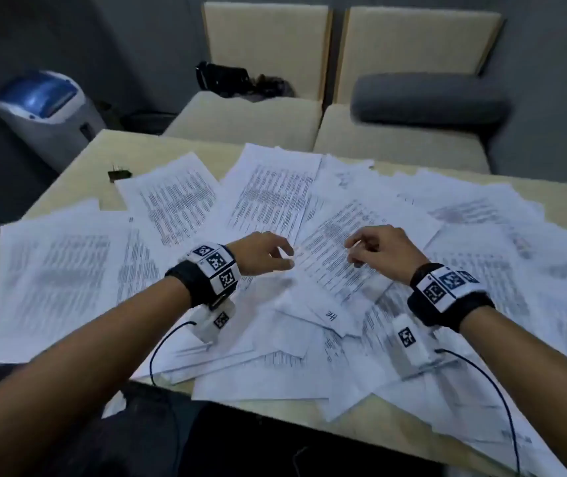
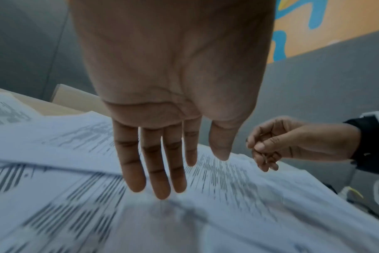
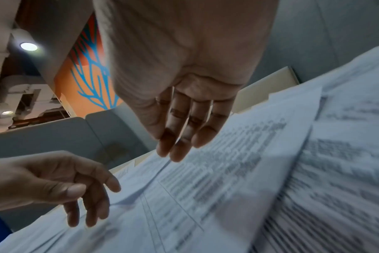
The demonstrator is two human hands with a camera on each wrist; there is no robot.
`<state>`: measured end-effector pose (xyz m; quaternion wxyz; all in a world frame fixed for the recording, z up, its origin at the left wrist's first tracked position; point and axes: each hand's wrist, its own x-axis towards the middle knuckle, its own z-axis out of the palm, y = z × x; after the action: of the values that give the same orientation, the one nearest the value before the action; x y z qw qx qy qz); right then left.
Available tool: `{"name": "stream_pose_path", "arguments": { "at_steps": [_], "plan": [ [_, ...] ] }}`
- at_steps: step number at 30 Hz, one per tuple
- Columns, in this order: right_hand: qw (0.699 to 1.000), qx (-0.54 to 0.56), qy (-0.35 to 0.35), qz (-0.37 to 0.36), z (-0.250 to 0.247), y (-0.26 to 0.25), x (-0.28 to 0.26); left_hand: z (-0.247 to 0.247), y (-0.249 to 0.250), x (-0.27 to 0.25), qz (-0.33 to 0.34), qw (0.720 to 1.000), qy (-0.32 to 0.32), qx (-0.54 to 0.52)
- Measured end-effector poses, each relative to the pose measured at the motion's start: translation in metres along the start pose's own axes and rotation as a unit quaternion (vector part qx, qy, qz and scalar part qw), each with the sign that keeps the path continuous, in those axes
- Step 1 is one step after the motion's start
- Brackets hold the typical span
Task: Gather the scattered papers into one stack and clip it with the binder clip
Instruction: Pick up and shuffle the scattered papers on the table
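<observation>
Your left hand (image 1: 261, 251) has its four fingers (image 2: 156, 164) nearly straight and a little apart, the thumb off to one side, tips just above the print; whether they touch the sheet cannot be told. Nothing is held in it.

Your right hand (image 1: 378, 247) has its fingers (image 3: 182, 130) loosely bent and close together, thumb tucked toward them, also holding nothing. In the left wrist view the right hand (image 2: 292, 143) looks curled with thumb near the fingertips, yet no paper shows between them.

Both hands hover over one printed white sheet (image 1: 337, 266) that lies slanted on top of the heap, the left hand at its left edge, the right hand at its upper right part. Take that sheet as your landmark.

The scattered white printed papers (image 1: 68, 270) fan out from it on all sides, overlapping, across the pale wooden table (image 1: 92, 160). Some sheets below it hang over the table's near edge.

The small dark binder clip (image 1: 119, 174) sits well away from the sheet, far up and to its left, on bare tabletop just beside the corner of the outermost paper.

Beyond the sheet, past the table, stand the cream cushioned seats (image 1: 247, 115) with a grey bolster (image 1: 426, 98), and left of those a white and blue bin (image 1: 48, 108).
</observation>
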<state>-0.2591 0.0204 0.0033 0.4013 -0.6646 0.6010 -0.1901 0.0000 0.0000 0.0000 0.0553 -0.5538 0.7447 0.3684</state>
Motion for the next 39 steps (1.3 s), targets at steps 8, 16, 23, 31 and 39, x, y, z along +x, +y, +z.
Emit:
{"name": "stream_pose_path", "arguments": {
  "at_steps": [8, 16, 23, 31, 39],
  "plan": [
    [0.996, 0.005, 0.088, -0.015, 0.046, 0.054, -0.016, 0.058, -0.033, -0.005, 0.068, 0.992, 0.092, 0.059],
    [0.988, 0.001, 0.154, 0.019, 0.081, 0.044, -0.092, 0.101, -0.018, -0.076, 0.086, 0.980, 0.146, 0.107],
    [0.982, -0.019, 0.184, 0.027, 0.088, 0.026, -0.140, 0.114, -0.001, -0.132, 0.098, 0.972, 0.175, 0.123],
    [0.975, -0.001, 0.217, 0.044, 0.073, 0.034, -0.105, 0.093, 0.003, -0.089, 0.094, 0.973, 0.177, 0.117],
    [0.964, -0.013, 0.241, 0.116, 0.037, 0.081, -0.019, 0.035, -0.013, 0.016, 0.061, 0.979, 0.158, 0.113]
  ]
}}
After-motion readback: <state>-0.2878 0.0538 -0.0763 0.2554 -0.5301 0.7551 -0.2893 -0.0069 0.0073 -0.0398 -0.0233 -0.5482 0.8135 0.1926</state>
